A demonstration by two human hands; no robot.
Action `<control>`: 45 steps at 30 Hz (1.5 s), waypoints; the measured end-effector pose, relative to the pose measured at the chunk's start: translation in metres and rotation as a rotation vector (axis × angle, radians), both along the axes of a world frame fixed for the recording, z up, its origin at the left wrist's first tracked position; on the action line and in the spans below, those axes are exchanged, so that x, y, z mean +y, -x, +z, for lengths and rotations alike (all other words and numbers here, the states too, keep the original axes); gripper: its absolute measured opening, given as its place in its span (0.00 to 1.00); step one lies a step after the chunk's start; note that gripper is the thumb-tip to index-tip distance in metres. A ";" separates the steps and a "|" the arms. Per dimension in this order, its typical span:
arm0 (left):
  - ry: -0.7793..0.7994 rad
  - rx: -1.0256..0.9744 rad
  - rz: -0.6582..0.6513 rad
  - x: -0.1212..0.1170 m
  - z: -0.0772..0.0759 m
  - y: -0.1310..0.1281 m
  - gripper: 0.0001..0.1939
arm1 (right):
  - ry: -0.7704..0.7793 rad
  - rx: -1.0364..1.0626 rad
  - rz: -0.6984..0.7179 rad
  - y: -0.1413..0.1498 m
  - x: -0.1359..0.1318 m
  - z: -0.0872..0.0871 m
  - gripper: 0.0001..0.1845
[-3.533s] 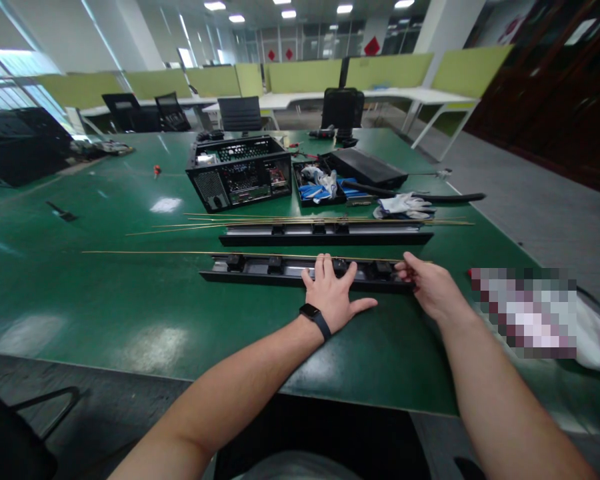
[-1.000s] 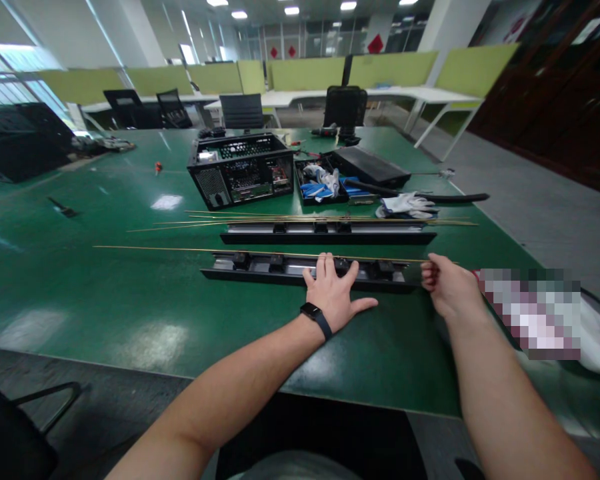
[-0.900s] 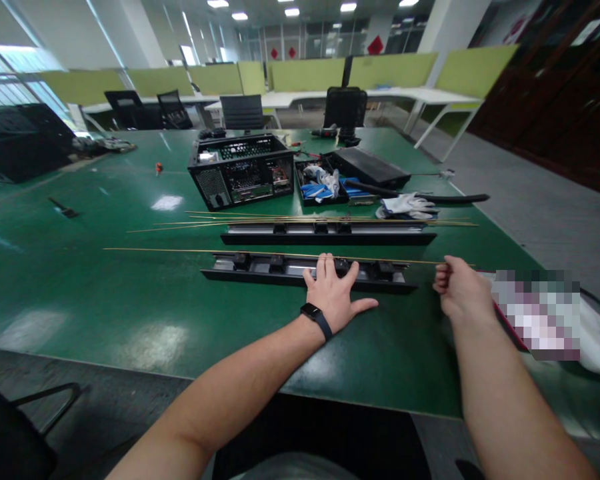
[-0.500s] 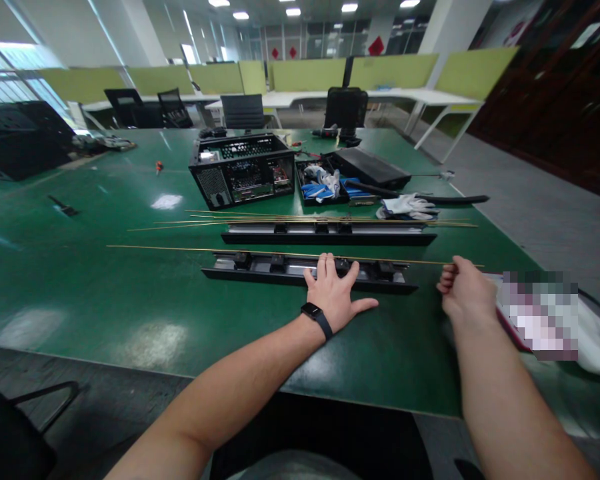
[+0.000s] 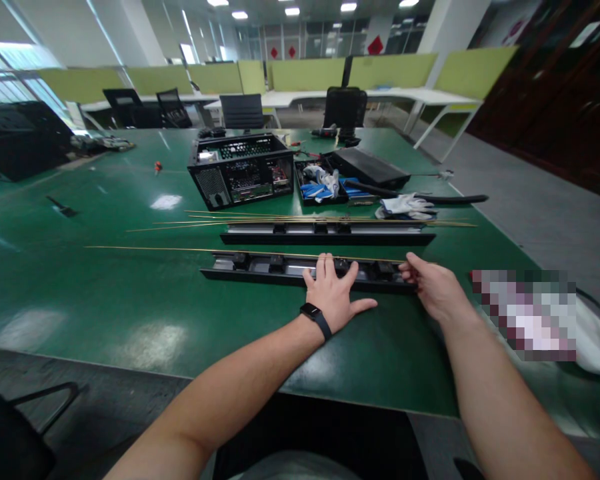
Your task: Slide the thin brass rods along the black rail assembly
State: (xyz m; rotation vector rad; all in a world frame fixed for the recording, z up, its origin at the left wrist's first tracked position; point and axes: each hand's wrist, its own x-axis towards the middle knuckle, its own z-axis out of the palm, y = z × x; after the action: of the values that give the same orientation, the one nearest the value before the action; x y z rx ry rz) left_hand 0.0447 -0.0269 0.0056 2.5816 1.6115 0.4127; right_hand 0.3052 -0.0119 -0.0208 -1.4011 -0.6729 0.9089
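Observation:
My left hand (image 5: 331, 292) lies with fingers spread across the nearer long black rail (image 5: 260, 275), which has a silvery inner strip and several black blocks along it. A thin brass-coloured rod (image 5: 145, 249) runs along this rail's far edge, passing just beyond my left fingertips and sticking out well to the left. My right hand (image 5: 436, 288) pinches the rod close to the rail's right end. Farther back, a second black rail (image 5: 300, 238) lies roughly parallel, with several similar thin rods (image 5: 205, 221) along it.
An open computer case (image 5: 240, 175) stands behind the rails. To its right are a tray of blue-and-white gloves (image 5: 323, 187), a flat black box (image 5: 370, 167) and a loose glove (image 5: 407, 207). A blurred-out packet (image 5: 530, 313) lies at the right.
My right hand has moved left, from beyond the rail to its right end. The rod's left tip now reaches farther left. My left hand has stayed put.

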 end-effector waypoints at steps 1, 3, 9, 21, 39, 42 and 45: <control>0.000 0.001 -0.002 0.000 0.000 0.000 0.48 | 0.012 0.008 -0.023 -0.001 0.000 0.001 0.26; -0.002 0.001 -0.006 0.000 0.000 0.000 0.48 | 0.027 0.037 -0.099 -0.006 0.000 0.004 0.20; -0.011 -0.006 -0.005 0.001 -0.001 0.000 0.48 | 0.073 0.106 -0.461 -0.029 0.001 0.013 0.13; -0.006 -0.009 -0.007 0.000 0.000 0.001 0.49 | 0.040 0.120 -0.414 -0.031 0.002 0.009 0.17; 0.001 -0.007 -0.011 0.000 0.001 0.001 0.49 | 0.063 0.020 -0.012 0.000 0.001 0.003 0.28; 0.000 -0.005 -0.010 0.000 0.000 0.001 0.49 | 0.059 0.080 -0.043 0.006 -0.001 0.010 0.24; 0.002 -0.004 -0.010 0.000 -0.001 0.001 0.49 | 0.073 0.104 -0.087 0.008 -0.001 0.015 0.21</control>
State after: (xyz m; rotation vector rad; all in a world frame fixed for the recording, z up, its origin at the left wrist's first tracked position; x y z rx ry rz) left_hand 0.0439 -0.0268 0.0050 2.5848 1.5968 0.4149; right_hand 0.2976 -0.0131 -0.0059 -1.4267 -0.5010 0.9383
